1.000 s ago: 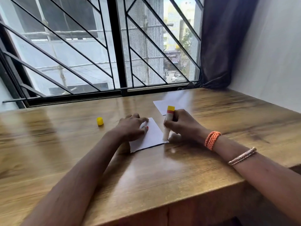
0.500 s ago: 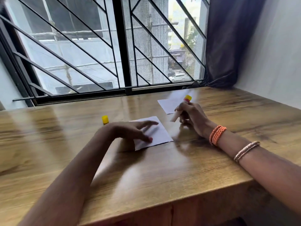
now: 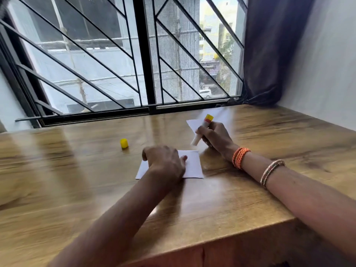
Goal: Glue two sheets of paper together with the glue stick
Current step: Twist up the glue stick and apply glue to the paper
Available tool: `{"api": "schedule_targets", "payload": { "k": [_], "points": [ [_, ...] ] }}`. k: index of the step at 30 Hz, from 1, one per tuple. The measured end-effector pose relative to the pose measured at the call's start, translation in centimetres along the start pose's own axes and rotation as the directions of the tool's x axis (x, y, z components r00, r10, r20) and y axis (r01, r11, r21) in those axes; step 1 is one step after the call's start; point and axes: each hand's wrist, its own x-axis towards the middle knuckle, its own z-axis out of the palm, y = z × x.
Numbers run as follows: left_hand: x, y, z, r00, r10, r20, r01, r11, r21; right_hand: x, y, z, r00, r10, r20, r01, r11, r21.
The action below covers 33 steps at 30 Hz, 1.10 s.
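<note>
A small white sheet of paper (image 3: 193, 164) lies flat on the wooden table (image 3: 221, 205). My left hand (image 3: 163, 162) rests on its left part, fingers curled down on it. My right hand (image 3: 215, 136) holds the uncapped glue stick (image 3: 202, 130) tilted, its white tip pointing down-left and hovering just beyond the sheet's far right corner. A second white sheet (image 3: 192, 123) lies farther back, partly hidden behind my right hand. The glue stick's yellow cap (image 3: 124, 143) stands on the table to the left.
A barred window (image 3: 134, 64) runs along the table's far edge. A dark curtain (image 3: 269, 51) hangs at the back right, beside a white wall (image 3: 327, 64). The table's front edge is close to me.
My right hand lifted the glue stick off the near sheet and drew it back and right. My left hand shifted on the sheet, which now lies squarer to me.
</note>
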Motion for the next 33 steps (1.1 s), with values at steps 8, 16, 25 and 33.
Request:
{"api": "schedule_targets", "payload": {
  "k": [8, 16, 25, 33],
  "points": [
    [1.8, -3.4, 0.8, 0.883, 0.467, 0.045, -0.375, 0.760, -0.530, -0.4, 0.0, -0.4, 0.996, -0.056, -0.066, 0.042, 0.980, -0.194],
    [2.0, -3.0, 1.6, 0.902, 0.430, 0.036, -0.377, 0.825, -0.420, -0.9, 0.1, -0.8, 0.992, -0.080, -0.102, 0.045, 0.950, -0.309],
    [1.7, -2.3, 1.6, 0.915, 0.397, -0.072, -0.399, 0.862, -0.314, -1.2, 0.2, -0.8, 0.989, -0.124, -0.084, 0.088, 0.934, -0.345],
    [1.3, -1.9, 1.6, 0.919, 0.379, -0.112, -0.394, 0.863, -0.317, -1.6, 0.3, -1.0, 0.983, -0.168, -0.067, 0.132, 0.918, -0.373]
  ]
}}
